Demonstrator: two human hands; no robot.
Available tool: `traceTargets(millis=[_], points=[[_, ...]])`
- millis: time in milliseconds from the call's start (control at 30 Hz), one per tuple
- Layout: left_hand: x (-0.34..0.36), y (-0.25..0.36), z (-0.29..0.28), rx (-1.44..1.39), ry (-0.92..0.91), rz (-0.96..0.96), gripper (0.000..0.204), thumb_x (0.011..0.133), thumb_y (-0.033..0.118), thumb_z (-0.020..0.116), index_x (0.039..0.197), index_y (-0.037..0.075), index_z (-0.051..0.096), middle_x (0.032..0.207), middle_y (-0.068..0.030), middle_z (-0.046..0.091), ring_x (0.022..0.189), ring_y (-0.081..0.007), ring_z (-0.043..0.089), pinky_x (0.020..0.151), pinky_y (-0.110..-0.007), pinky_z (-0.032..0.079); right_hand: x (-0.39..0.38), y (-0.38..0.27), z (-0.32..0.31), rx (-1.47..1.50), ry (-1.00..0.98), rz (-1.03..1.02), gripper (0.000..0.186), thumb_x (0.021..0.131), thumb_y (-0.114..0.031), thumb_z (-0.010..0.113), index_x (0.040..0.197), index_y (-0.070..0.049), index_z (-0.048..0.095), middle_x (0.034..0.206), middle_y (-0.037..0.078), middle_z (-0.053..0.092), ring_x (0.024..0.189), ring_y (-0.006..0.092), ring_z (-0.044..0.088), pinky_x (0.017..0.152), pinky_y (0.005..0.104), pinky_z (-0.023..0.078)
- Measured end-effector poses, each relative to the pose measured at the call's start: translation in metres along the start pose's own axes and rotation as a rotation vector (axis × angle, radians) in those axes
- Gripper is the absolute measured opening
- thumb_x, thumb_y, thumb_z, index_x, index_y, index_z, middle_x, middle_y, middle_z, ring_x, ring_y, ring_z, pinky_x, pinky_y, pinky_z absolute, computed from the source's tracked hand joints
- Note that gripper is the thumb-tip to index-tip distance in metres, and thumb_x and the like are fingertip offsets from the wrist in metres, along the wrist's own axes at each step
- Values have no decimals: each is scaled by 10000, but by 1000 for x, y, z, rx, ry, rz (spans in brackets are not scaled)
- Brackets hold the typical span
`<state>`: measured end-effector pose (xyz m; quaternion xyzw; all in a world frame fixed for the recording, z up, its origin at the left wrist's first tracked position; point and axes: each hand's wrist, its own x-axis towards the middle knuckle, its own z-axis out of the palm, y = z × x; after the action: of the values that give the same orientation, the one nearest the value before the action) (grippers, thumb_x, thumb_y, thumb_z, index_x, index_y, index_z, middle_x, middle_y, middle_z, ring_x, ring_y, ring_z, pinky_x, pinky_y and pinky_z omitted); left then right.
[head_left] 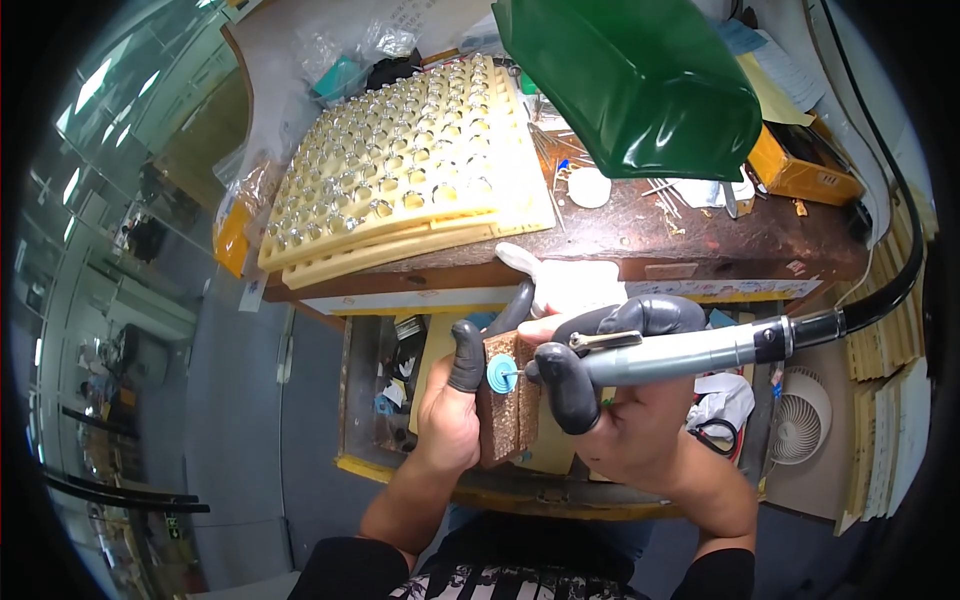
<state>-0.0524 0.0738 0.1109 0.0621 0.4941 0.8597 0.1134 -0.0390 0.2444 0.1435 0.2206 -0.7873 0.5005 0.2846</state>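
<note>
My left hand [450,410] is closed around a brown, grainy rectangular block [507,435], holding it upright with the thumb along its side. My right hand [635,435] grips a silver rotary handpiece [690,353] with a small lever on top. A thin shank runs from its tip to a round light-blue polishing wheel [501,374], which sits against the block's face. From this view I cannot tell how firmly they touch. Black finger covers are on several fingers of both hands. A white cloth-like piece [582,287] lies just beyond my fingers at the bench edge.
Stacked cream trays [410,225] with rows of silver rings stand at the back left. A green shield [630,90] overhangs the bench. The handpiece's black cable [905,285] curves up on the right. An open drawer [375,465] lies below my hands; a white fan [798,425] stands right.
</note>
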Motion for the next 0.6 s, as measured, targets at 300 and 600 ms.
traceTargets(millis=[300, 600], points=[[-1, -3, -4, -30, 18, 33, 588, 1084, 413, 323, 1170, -102, 593, 1136, -219, 661, 1013, -255, 672, 933, -362, 536, 1, 1, 1, 67, 11, 3, 106, 848, -43, 664, 918, 7, 725, 973, 124, 735, 914, 257, 705, 946, 451, 540], [-1, -5, -8, -32, -1, 27, 612, 1080, 430, 321, 1172, -113, 589, 1142, -233, 655, 1020, -261, 671, 925, -367, 547, 1, -2, 3, 25, 13, -7, 99, 843, -41, 666, 909, 4, 724, 969, 118, 734, 912, 247, 700, 939, 446, 548]])
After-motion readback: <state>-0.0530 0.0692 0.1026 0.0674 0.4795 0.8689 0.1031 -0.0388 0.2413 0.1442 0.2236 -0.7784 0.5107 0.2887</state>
